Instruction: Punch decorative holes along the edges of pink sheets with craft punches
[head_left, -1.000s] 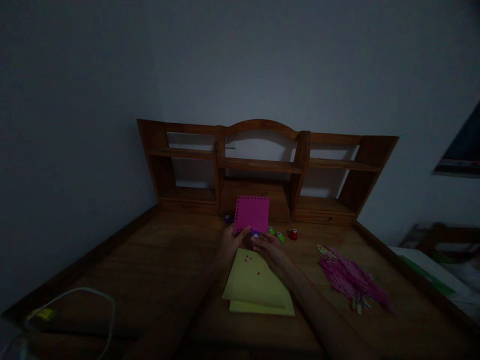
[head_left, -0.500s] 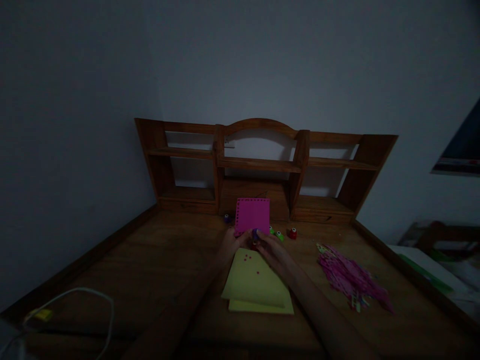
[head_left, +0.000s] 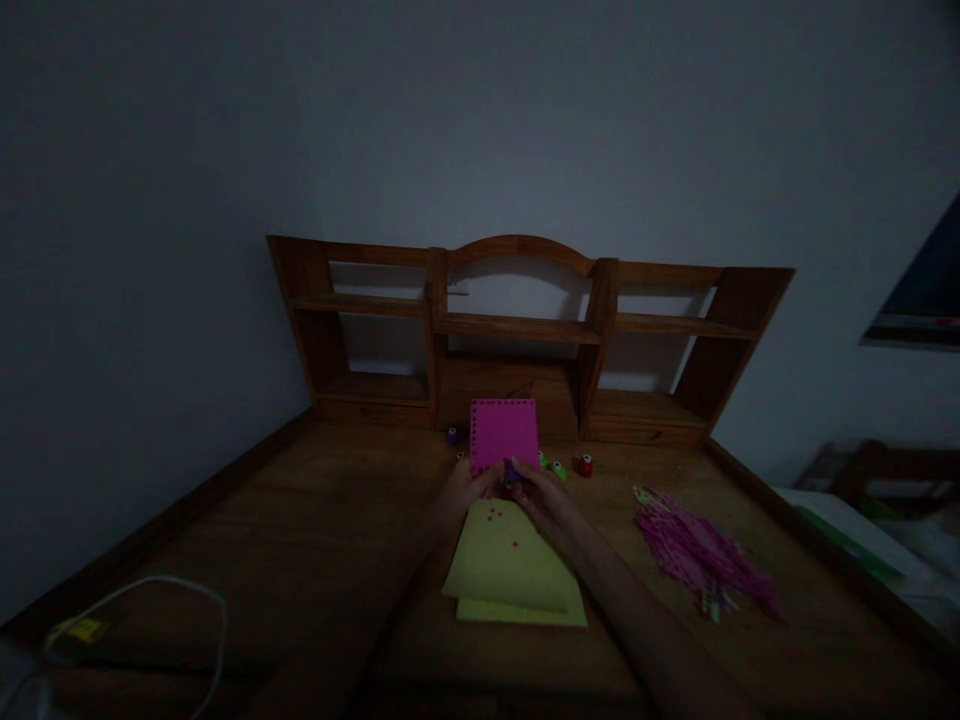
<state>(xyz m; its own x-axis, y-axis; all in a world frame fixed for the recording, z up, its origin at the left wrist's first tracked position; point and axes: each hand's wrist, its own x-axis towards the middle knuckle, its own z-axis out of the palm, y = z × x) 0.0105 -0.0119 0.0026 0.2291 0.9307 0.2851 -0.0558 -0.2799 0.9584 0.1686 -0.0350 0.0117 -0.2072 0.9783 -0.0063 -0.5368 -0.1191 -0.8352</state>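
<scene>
A pink sheet of paper [head_left: 504, 432] stands upright in front of me, with small holes punched along its top and left edges. My left hand [head_left: 465, 488] pinches its lower edge. At the sheet's bottom edge, my right hand [head_left: 546, 492] closes around a small purple paper punch [head_left: 511, 470]. Below my hands lie yellow sheets of paper [head_left: 514, 570] with a few tiny pink dots on them. Just right of the pink sheet sit a green punch [head_left: 558, 470] and a red punch [head_left: 585, 465]. Another purple punch [head_left: 452, 436] stands behind on the left.
Pink and yellow paper strips [head_left: 701, 555] lie heaped on the right of the wooden desk [head_left: 315, 520]. A wooden shelf unit [head_left: 517, 326] runs along the back. At the front left are a white cord [head_left: 217, 600] and a small yellow object [head_left: 84, 630].
The pink sheet sits very slightly lower and further left. Both hands keep nearly the same grip and place.
</scene>
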